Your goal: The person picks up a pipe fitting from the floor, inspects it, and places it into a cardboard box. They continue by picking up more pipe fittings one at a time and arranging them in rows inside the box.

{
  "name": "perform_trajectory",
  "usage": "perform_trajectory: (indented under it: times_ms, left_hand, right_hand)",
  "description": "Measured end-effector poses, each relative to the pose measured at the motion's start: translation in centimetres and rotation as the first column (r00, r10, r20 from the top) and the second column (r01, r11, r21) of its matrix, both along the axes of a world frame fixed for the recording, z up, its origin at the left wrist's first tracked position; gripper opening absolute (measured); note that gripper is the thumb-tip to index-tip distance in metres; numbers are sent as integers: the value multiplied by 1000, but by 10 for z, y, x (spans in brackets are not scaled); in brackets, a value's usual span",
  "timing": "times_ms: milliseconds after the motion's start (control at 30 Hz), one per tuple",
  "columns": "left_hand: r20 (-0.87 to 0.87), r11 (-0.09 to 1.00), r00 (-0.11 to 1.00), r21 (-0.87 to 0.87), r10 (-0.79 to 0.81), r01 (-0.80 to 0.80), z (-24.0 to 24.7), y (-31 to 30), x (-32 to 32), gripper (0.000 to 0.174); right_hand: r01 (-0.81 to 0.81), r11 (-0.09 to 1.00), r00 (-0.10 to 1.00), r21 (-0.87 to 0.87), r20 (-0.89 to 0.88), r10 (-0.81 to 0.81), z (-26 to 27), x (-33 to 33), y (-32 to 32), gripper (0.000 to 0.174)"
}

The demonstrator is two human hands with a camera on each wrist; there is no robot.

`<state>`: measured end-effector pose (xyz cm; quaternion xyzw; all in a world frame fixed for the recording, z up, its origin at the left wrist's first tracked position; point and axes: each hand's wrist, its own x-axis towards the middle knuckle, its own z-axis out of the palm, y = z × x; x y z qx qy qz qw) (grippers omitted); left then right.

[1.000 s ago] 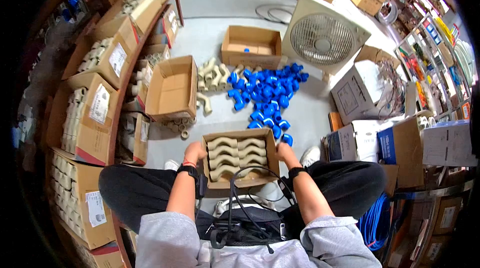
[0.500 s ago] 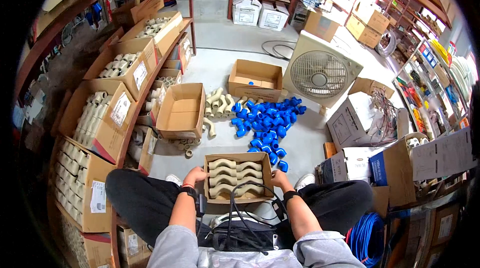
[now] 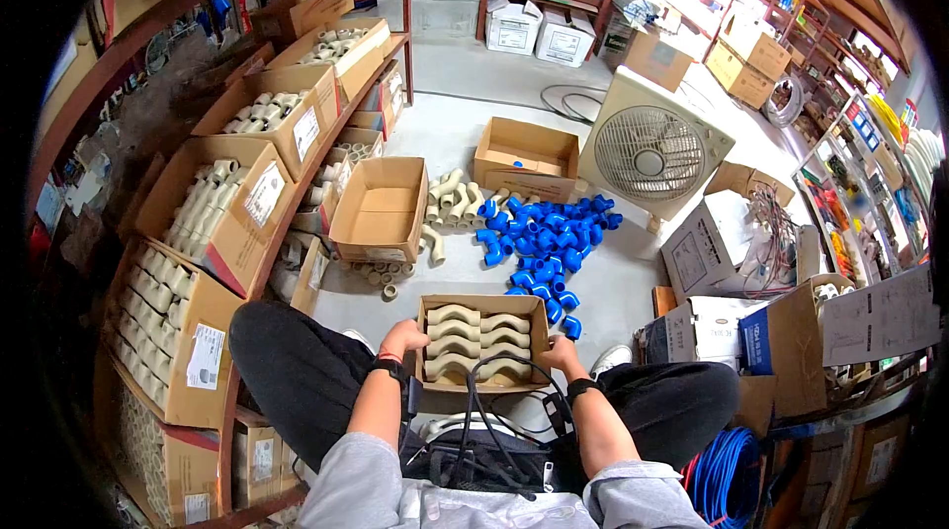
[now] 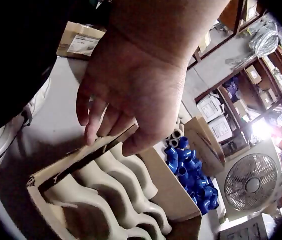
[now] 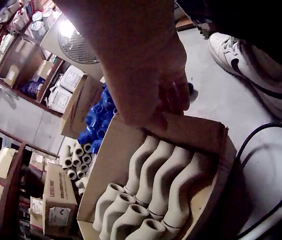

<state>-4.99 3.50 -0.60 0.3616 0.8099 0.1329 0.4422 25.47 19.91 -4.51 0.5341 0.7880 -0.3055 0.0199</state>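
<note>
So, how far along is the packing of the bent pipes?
Looks done: two columns of bent pipes in the box. In hand: that box, its sides gripped by the left hand and right hand. Probably left: loose pipes on the floor, perhaps also the blue elbows.

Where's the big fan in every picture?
Head view: the fan is right of the middle, in the upper half.
Left wrist view: the fan is at lower right.
Right wrist view: the fan is at top left.
Shared landmark: the blue pipe pieces.
</note>
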Motion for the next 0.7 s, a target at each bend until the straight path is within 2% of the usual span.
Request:
perform_trajectory:
  times_ms: [167,267,433,600,700]
  left_hand:
    - [-109,998,994,66,9,-2,-7,-2,1,37]
    - [-14,995,998,76,67,-66,-13,-5,0,34]
    - [-22,985,997,155,75,-71,-1,-11,5,33]
    - [-92,980,993,190,80,-61,-8,-11,6,36]
    - [-5,987,996,134,90,-89,0,-11,6,37]
  right_hand:
    - [2,1000,1000,-5,-20,-2,-5,3,0,43]
    - [21,1000,999,-22,-44,-22,-1,2,-3,44]
    - [19,1000,998,23,-61,-17,5,0,-7,47]
    - [14,1000,998,-1,-63,-14,6,2,-9,40]
    - [-2,1000,997,12,-81,3,12,2,-11,40]
